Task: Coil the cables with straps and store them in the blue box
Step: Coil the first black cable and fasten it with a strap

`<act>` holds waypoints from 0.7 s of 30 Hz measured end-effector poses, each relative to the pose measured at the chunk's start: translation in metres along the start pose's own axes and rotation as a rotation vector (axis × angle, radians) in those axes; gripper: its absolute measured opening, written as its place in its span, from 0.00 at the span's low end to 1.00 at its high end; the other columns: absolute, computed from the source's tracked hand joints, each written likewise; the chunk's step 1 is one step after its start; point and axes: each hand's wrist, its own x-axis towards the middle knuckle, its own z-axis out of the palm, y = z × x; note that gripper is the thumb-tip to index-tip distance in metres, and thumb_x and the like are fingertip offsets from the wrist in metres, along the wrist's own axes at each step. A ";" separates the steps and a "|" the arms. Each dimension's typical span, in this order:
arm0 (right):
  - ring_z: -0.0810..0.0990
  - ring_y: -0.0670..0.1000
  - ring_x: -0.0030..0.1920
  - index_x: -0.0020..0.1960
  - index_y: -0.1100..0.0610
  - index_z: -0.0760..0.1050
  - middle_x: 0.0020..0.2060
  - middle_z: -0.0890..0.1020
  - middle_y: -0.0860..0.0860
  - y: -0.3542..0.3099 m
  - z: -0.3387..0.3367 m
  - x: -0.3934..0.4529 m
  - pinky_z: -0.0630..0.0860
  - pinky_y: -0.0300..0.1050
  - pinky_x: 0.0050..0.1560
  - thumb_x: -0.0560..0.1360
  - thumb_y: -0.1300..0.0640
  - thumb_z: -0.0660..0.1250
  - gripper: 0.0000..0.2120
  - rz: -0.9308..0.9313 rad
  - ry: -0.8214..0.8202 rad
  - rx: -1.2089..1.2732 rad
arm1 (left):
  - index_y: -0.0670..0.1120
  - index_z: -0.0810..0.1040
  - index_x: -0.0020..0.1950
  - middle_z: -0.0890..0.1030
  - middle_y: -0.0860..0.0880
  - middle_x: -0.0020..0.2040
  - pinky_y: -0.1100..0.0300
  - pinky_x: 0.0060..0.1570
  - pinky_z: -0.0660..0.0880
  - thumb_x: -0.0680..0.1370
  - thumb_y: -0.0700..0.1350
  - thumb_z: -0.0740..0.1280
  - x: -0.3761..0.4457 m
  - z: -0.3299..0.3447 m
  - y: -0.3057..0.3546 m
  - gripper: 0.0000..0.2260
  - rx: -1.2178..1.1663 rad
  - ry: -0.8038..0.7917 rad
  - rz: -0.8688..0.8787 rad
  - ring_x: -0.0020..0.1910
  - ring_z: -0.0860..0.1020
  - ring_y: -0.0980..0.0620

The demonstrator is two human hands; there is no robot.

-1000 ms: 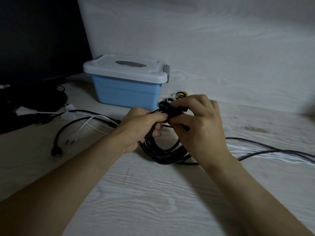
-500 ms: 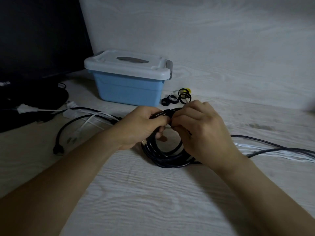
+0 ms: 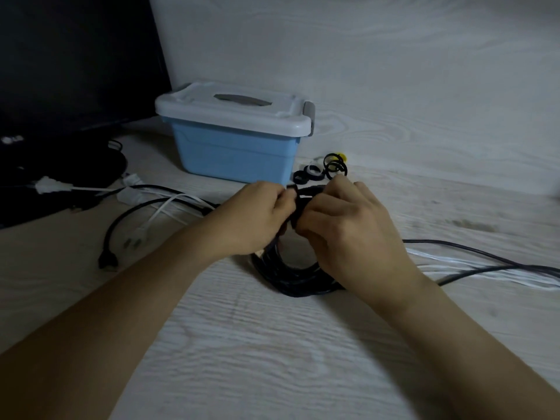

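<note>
A coiled black cable (image 3: 291,277) lies on the pale wooden surface in the middle of the view. My left hand (image 3: 257,216) and my right hand (image 3: 348,225) both grip the top of the coil, fingers curled, pinching a black strap (image 3: 298,197) wrapped around it. The blue box (image 3: 233,153) with its white lid (image 3: 230,107) closed stands just behind my hands. A few rolled straps (image 3: 321,171), black and yellow, lie to the right of the box.
Loose black and white cables (image 3: 157,213) with plugs sprawl at the left. More black and white cables (image 3: 485,268) run off to the right edge. A dark monitor (image 3: 69,71) and its stand fill the far left. A pale wall rises behind.
My hands and the coil's top have sunk a little and drawn closer together over the strap. The straps behind them have come into plain sight.
</note>
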 end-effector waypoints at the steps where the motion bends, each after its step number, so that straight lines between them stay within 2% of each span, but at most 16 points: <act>1: 0.74 0.57 0.40 0.38 0.57 0.82 0.35 0.80 0.50 -0.003 0.002 0.000 0.71 0.52 0.38 0.71 0.64 0.70 0.05 0.004 -0.005 0.011 | 0.38 0.70 0.36 0.75 0.43 0.31 0.54 0.33 0.66 0.83 0.46 0.57 0.002 0.000 -0.001 0.19 0.000 0.017 0.011 0.29 0.70 0.51; 4: 0.74 0.57 0.41 0.38 0.58 0.82 0.35 0.80 0.52 -0.003 0.006 -0.001 0.74 0.53 0.37 0.73 0.64 0.69 0.06 0.041 -0.016 0.082 | 0.40 0.68 0.34 0.70 0.46 0.29 0.57 0.31 0.63 0.83 0.47 0.56 0.004 0.000 -0.002 0.19 -0.056 0.010 0.020 0.29 0.67 0.53; 8: 0.76 0.57 0.43 0.41 0.61 0.81 0.40 0.81 0.53 0.003 0.003 -0.006 0.75 0.52 0.40 0.74 0.66 0.69 0.04 0.075 0.011 0.210 | 0.37 0.74 0.36 0.77 0.45 0.30 0.55 0.33 0.71 0.78 0.48 0.61 0.007 0.003 -0.007 0.16 -0.259 -0.048 -0.102 0.30 0.75 0.50; 10: 0.77 0.57 0.44 0.43 0.61 0.80 0.42 0.82 0.53 0.005 0.003 -0.008 0.76 0.52 0.40 0.74 0.66 0.69 0.03 0.102 0.013 0.251 | 0.35 0.75 0.38 0.78 0.44 0.30 0.59 0.34 0.72 0.77 0.45 0.63 0.007 0.003 -0.007 0.14 -0.383 -0.085 -0.170 0.30 0.78 0.50; 12: 0.79 0.57 0.45 0.44 0.61 0.81 0.44 0.83 0.53 0.005 0.004 -0.009 0.77 0.53 0.40 0.74 0.66 0.70 0.02 0.117 0.017 0.273 | 0.37 0.76 0.38 0.79 0.42 0.30 0.60 0.34 0.74 0.77 0.42 0.66 0.004 0.004 -0.005 0.10 -0.457 -0.121 -0.218 0.30 0.80 0.49; 14: 0.79 0.57 0.45 0.45 0.60 0.81 0.46 0.83 0.53 0.005 0.005 -0.008 0.78 0.53 0.41 0.74 0.65 0.70 0.02 0.121 0.018 0.285 | 0.40 0.77 0.37 0.80 0.42 0.29 0.59 0.34 0.76 0.76 0.41 0.68 0.002 0.004 -0.005 0.08 -0.463 -0.121 -0.229 0.31 0.81 0.45; 17: 0.79 0.57 0.45 0.45 0.60 0.81 0.43 0.83 0.53 0.007 0.005 -0.008 0.77 0.53 0.42 0.75 0.64 0.68 0.03 0.089 -0.010 0.284 | 0.36 0.78 0.39 0.81 0.41 0.30 0.51 0.37 0.78 0.76 0.43 0.69 0.001 0.004 -0.007 0.11 -0.449 -0.106 -0.210 0.32 0.81 0.42; 21: 0.79 0.58 0.45 0.45 0.62 0.80 0.41 0.83 0.54 0.007 0.003 -0.008 0.77 0.54 0.43 0.76 0.66 0.67 0.03 0.040 -0.024 0.266 | 0.35 0.77 0.41 0.82 0.41 0.32 0.45 0.40 0.79 0.77 0.47 0.69 0.000 0.000 -0.008 0.14 -0.328 -0.128 -0.119 0.33 0.82 0.43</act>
